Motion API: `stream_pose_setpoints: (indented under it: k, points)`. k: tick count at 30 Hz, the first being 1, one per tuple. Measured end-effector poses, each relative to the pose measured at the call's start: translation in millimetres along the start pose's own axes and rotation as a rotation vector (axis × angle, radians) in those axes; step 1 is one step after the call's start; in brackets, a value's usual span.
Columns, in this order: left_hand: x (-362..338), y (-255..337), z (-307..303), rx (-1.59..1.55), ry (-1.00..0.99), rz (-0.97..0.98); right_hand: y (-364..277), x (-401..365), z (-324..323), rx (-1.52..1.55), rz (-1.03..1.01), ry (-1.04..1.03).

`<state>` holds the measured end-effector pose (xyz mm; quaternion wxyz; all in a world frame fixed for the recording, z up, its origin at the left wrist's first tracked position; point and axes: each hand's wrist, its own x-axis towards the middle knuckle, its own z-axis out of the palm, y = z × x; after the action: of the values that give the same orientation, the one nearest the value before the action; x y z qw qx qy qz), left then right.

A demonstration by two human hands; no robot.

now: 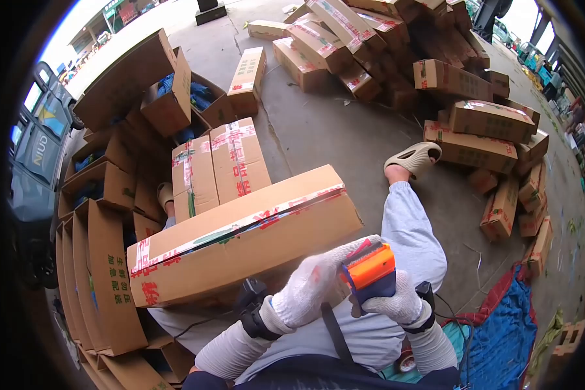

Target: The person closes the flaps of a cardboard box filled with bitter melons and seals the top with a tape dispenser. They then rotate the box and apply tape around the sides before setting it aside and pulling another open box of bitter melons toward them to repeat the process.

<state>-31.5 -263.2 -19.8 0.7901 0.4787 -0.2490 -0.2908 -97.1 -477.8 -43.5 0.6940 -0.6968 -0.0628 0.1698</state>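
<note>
My right hand (396, 304), in a white knit glove, is closed around the handle of an orange and dark blue tape dispenser (374, 268). My left hand (311, 286), gloved the same way, has its fingers closed against the dispenser's front edge; whether tape is pinched there is hidden. Across my lap lies a long cardboard box (240, 227). Printed tape runs along its top seam, where a dark gap shows between the flaps. Two taped boxes (224, 162) stand just beyond it.
Open cartons (114, 279) with blue-wrapped contents crowd the left side. Taped boxes (344, 45) are heaped at the far side, and more boxes (481, 140) are stacked at right. A blue tarp (500, 325) lies at lower right. A vehicle (42, 149) stands at left.
</note>
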Motion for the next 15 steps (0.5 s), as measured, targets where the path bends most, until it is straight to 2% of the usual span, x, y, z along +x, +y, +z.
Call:
stream_pose_setpoints:
  k: [3,4,7,8,10,11,12,13,14,15]
  points:
    - [-2.1,1.3,1.7,-0.318,0.074,-0.134,1.4,0.1,2.5,-0.053,0.041,-0.016]
    - [5.2,2.4,-0.1,-0.393,0.219,-0.221,6.7,0.6,7.7,-0.02,0.04,0.015]
    - [19.3,1.3,-15.4,-0.14,0.416,-0.267,2.7,2.5,18.1,-0.182,0.06,0.023]
    - [22.1,6.4,-14.7,-0.013,0.513,-0.211,2.3,1.4,19.9,-0.094,0.101,0.037]
    - [41.2,25.9,-26.5,0.416,0.402,-0.022,-0.3,-3.9,17.2,-0.066,0.043,-0.019]
    - [60.9,26.2,-45.2,0.2,0.503,0.056,-0.4,-6.4,15.2,-0.054,0.015,-0.041]
    - [85.1,47.8,-69.6,0.148,0.616,0.137,7.8,-10.3,14.5,-0.285,-0.124,-0.055]
    - [105.2,62.9,-109.9,0.207,0.67,0.229,15.2,-15.0,13.9,-0.349,-0.173,-0.061]
    - [123.5,62.5,-155.1,0.341,0.604,0.2,4.0,-13.9,16.4,-0.14,0.048,-0.006]
    - [130.3,48.1,-174.8,0.544,0.561,0.02,-6.9,-13.0,19.9,0.071,0.272,0.047]
